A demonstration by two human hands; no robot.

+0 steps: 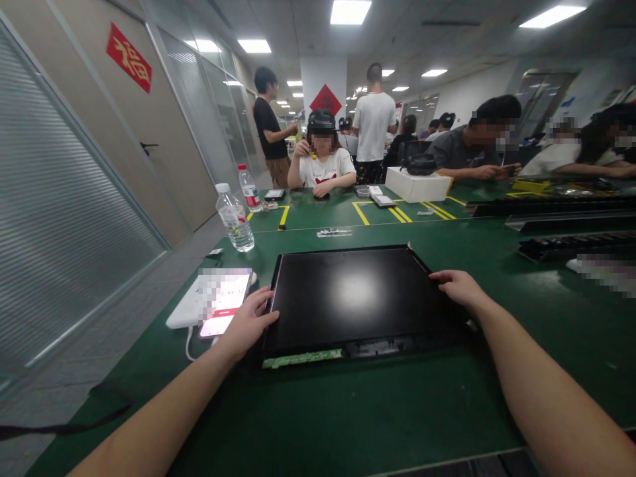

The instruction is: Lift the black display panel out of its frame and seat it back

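Observation:
A black flat display panel [318, 291] lies face up on the green table, with light glaring off its middle. Along its near edge a narrow green circuit board [303, 358] shows at the left. My left hand [251, 321] grips the panel's left side, thumb and fingers against the frame. On the opposite side, my right hand [458, 286] holds the right edge near the far corner, its thumb and fingers closed on the rim. The undersides of the fingers are partly hidden.
Left of the panel lie a lit phone [226, 305] and a white slab with a cable. Beyond stand two water bottles [234, 222]. Long black strips [556, 209] lie at the right. A person [322, 165] sits across the green table [348, 411], near a white box [415, 185].

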